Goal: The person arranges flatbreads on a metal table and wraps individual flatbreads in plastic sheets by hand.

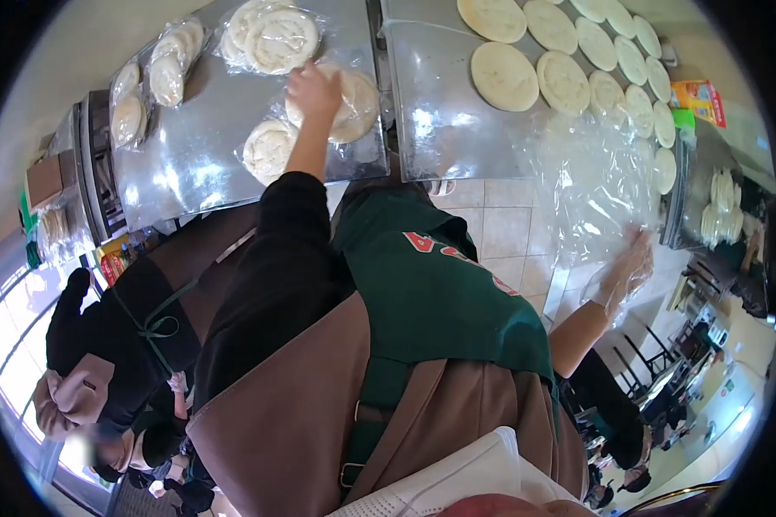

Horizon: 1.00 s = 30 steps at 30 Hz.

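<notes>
Left hand (313,89) bare, fingers curled, pressed onto bagged flatbread stack (347,105) on left steel table (198,164); whether fingers pinch bag or only rest on it cannot tell. Stack lies directly under and just right of hand. More bagged stacks around: one near front edge (269,151), one behind (272,36). Right hand (627,269) inside clear plastic bag (591,185), fingers spread apart, over gap by right table (444,112). Bare flatbreads (569,60) in rows there.
</notes>
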{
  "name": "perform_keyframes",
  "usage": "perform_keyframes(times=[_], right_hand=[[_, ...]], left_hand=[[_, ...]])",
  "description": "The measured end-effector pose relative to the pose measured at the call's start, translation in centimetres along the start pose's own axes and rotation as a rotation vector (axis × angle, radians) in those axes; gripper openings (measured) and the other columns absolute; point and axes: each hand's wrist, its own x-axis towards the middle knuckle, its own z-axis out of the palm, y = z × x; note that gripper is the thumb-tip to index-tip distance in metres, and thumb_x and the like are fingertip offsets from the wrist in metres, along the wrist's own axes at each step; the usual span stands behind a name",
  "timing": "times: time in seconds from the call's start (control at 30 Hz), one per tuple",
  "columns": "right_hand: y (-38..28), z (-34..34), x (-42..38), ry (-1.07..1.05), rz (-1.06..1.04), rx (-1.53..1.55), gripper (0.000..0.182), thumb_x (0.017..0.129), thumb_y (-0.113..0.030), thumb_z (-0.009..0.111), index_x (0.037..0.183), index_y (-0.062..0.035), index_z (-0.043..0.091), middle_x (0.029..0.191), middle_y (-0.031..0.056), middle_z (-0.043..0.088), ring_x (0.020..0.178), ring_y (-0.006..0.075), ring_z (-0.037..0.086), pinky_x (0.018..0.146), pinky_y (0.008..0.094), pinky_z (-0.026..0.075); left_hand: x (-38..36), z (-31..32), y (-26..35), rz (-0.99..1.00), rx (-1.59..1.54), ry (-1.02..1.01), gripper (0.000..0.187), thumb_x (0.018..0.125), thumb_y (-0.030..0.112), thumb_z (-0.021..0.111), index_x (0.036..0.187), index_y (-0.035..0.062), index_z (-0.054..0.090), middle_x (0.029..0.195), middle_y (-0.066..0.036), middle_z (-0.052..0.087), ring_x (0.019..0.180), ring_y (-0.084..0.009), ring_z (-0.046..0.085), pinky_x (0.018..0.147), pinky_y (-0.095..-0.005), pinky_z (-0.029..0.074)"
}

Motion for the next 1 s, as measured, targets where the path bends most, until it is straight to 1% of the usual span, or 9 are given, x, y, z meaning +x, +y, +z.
perform_keyframes(times=[0.17, 0.27, 0.37, 0.5, 0.6, 0.67, 0.77, 0.83, 1.0], right_hand=[[-1.4, 3.5, -1.9, -0.148, 0.072, 0.454, 0.033, 0.088, -0.022, 0.055, 0.106, 0.0044, 0.063, 0.098, 0.0102, 0.064, 0.087, 0.0157, 0.057, 0.078, 0.0252, 0.046], [-0.7, 4.7, -1.7, -0.323, -0.070, 0.527, 0.030, 0.085, -0.011, 0.055, 0.110, 0.0038, 0.061, 0.101, 0.0100, 0.063, 0.083, 0.0136, 0.057, 0.074, 0.0244, 0.047], [-2.3, 5.2, -2.7, -0.361, -0.110, 0.475, 0.033, 0.082, -0.003, 0.049, 0.113, 0.0000, 0.061, 0.102, 0.0094, 0.063, 0.079, 0.0116, 0.055, 0.072, 0.0231, 0.045], [-4.6, 5.2, -4.4, -0.375, -0.273, 0.546, 0.040, 0.081, 0.000, 0.043, 0.116, -0.0038, 0.061, 0.102, 0.0076, 0.062, 0.079, 0.0094, 0.054, 0.071, 0.0211, 0.043], [-2.9, 4.8, -2.4, -0.432, -0.312, 0.148, 0.041, 0.080, 0.001, 0.042, 0.114, -0.0077, 0.064, 0.099, 0.0107, 0.062, 0.079, 0.0130, 0.054, 0.072, 0.0236, 0.042], [-2.8, 5.0, -2.1, -0.379, -0.807, -0.113, 0.039, 0.078, 0.001, 0.044, 0.109, -0.0079, 0.066, 0.096, 0.0163, 0.062, 0.084, 0.0218, 0.057, 0.078, 0.0295, 0.044], [-2.4, 5.7, -2.4, -0.278, -0.771, -0.128, 0.034, 0.077, -0.002, 0.047, 0.102, -0.0083, 0.069, 0.095, 0.0199, 0.061, 0.091, 0.0299, 0.058, 0.085, 0.0353, 0.043], [-2.8, 5.7, -2.9, -0.249, -0.753, -0.173, 0.031, 0.077, -0.003, 0.049, 0.101, -0.0078, 0.069, 0.096, 0.0193, 0.062, 0.094, 0.0310, 0.058, 0.087, 0.0364, 0.043], [-4.7, 5.2, -5.5, -0.259, -0.758, -0.239, 0.024, 0.080, -0.004, 0.054, 0.099, -0.0043, 0.069, 0.103, 0.0190, 0.063, 0.100, 0.0318, 0.058, 0.097, 0.0335, 0.039]], left_hand=[[0.6, 1.1, -8.6, -0.257, -0.061, -0.125, 0.082, 0.071, 0.051, 0.070, 0.131, 0.0054, 0.038, 0.129, -0.022, 0.039, 0.119, -0.0393, 0.040, 0.095, -0.0497, 0.037], [1.1, 0.7, -10.7, -0.236, -0.309, -0.300, 0.087, 0.069, 0.051, 0.071, 0.133, 0.0049, 0.035, 0.133, -0.025, 0.037, 0.125, -0.0399, 0.034, 0.100, -0.0507, 0.033], [2.1, 0.0, -11.3, -0.208, -0.144, -0.312, 0.090, 0.069, 0.050, 0.072, 0.136, 0.0043, 0.032, 0.133, -0.024, 0.041, 0.119, -0.0384, 0.044, 0.095, -0.0475, 0.040], [4.3, -1.0, -13.0, -0.264, -0.514, -0.654, 0.083, 0.070, 0.056, 0.069, 0.129, 0.0024, 0.046, 0.127, -0.020, 0.050, 0.110, -0.0355, 0.054, 0.083, -0.0486, 0.048], [4.9, -1.1, -13.7, -0.200, -0.474, -0.766, 0.079, 0.071, 0.060, 0.066, 0.122, 0.0011, 0.053, 0.120, -0.019, 0.056, 0.107, -0.0335, 0.056, 0.080, -0.0475, 0.049], [5.4, -0.8, -14.0, -0.194, -0.458, -0.774, 0.079, 0.071, 0.062, 0.065, 0.119, 0.0000, 0.056, 0.115, -0.019, 0.058, 0.106, -0.0323, 0.056, 0.081, -0.0458, 0.048], [5.8, -1.1, -14.4, -0.302, -0.541, -0.809, 0.067, 0.073, 0.055, 0.068, 0.111, -0.0005, 0.060, 0.107, -0.016, 0.061, 0.096, -0.0274, 0.060, 0.079, -0.0423, 0.049], [5.3, -3.1, -14.0, -0.129, -0.749, -0.830, 0.053, 0.073, 0.045, 0.074, 0.099, 0.0009, 0.062, 0.099, -0.011, 0.061, 0.085, -0.0223, 0.060, 0.076, -0.0391, 0.050], [3.8, -6.4, -11.7, -0.275, -1.009, -0.900, 0.046, 0.071, 0.034, 0.078, 0.098, 0.0014, 0.059, 0.081, -0.003, 0.059, 0.076, -0.0147, 0.058, 0.072, -0.0296, 0.050]])
